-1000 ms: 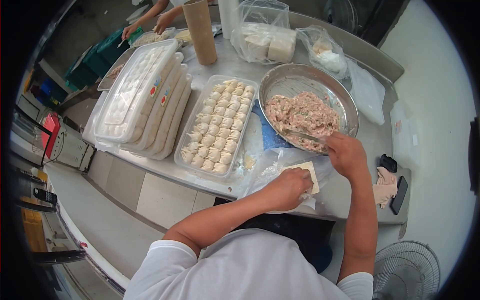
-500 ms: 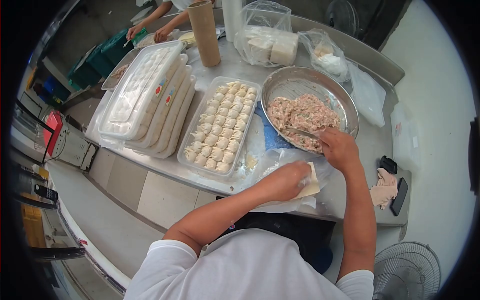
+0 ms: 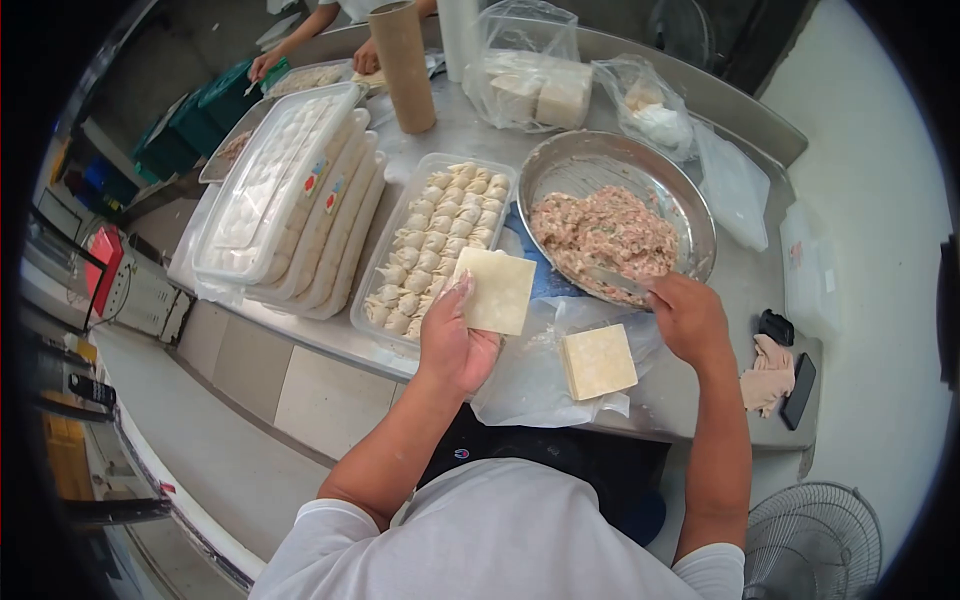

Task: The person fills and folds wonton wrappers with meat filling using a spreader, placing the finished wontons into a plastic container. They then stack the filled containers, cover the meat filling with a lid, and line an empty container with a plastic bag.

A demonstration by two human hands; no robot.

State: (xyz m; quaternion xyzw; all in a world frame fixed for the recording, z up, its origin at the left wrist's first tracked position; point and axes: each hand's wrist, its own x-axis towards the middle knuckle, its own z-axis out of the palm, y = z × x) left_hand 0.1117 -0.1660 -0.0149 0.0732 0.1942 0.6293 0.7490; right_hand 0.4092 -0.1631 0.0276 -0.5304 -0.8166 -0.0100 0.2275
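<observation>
My left hand holds a square dumpling wrapper between thumb and fingers, raised in front of the tray of dumplings. At the near rim of a round metal pan, my right hand grips a flat metal spatula. The blade touches the ground meat filling heaped in the metal pan. A stack of square wrappers sits on a sheet of clear plastic between my two hands.
Lidded plastic boxes are stacked on the left, with a cardboard tube behind them. Bagged white blocks stand at the back. A phone and a cloth lie at right. A co-worker's hands are at the far left.
My left hand has lifted a wrapper off the stack and moved it left and up. My right hand has shifted slightly, still with the spatula at the meat.
</observation>
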